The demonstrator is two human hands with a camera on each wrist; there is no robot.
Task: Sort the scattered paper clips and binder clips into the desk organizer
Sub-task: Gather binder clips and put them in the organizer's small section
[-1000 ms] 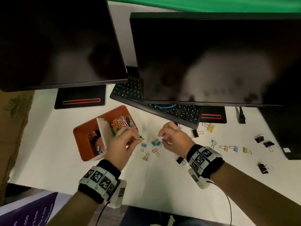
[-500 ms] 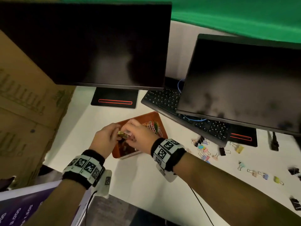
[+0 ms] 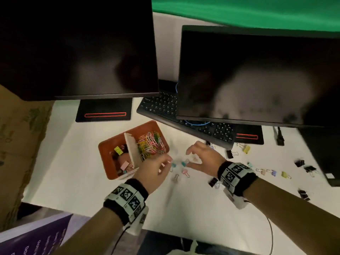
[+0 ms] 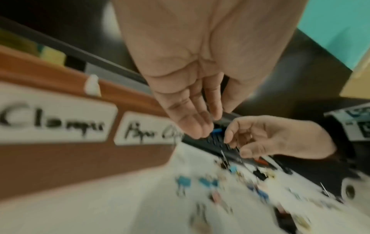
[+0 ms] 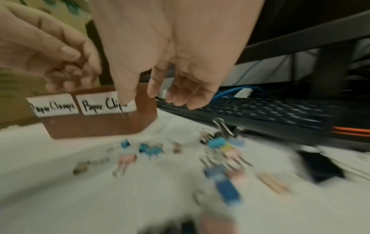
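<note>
Head view shows your left hand (image 3: 154, 172) just right of the orange desk organizer (image 3: 108, 163), with its fingers loosely extended and holding nothing; your left wrist view confirms the palm is bare and the fingers nearly straight. Your right hand (image 3: 201, 159) hovers over a small cluster of pastel binder clips (image 3: 184, 171) on the white desk (image 3: 73, 162), thumb and fingers spread apart in a loose claw with nothing between them. The organizer sits front-left of the black keyboard (image 3: 185, 124), split by a white divider (image 3: 131, 150): the right compartment holds a heap of coloured paper clips (image 3: 151, 144), the left one holds a few binder clips, among them a yellow one (image 3: 118, 150) and a pink one (image 3: 126, 165). From your right wrist view, labels on its front wall read "Paper Clamps" (image 5: 54, 106) and "Paper Clips" (image 5: 106, 105). More binder clips lie scattered to your right, including several black ones (image 3: 305, 168) near the desk's far edge, well apart from the organizer.
</note>
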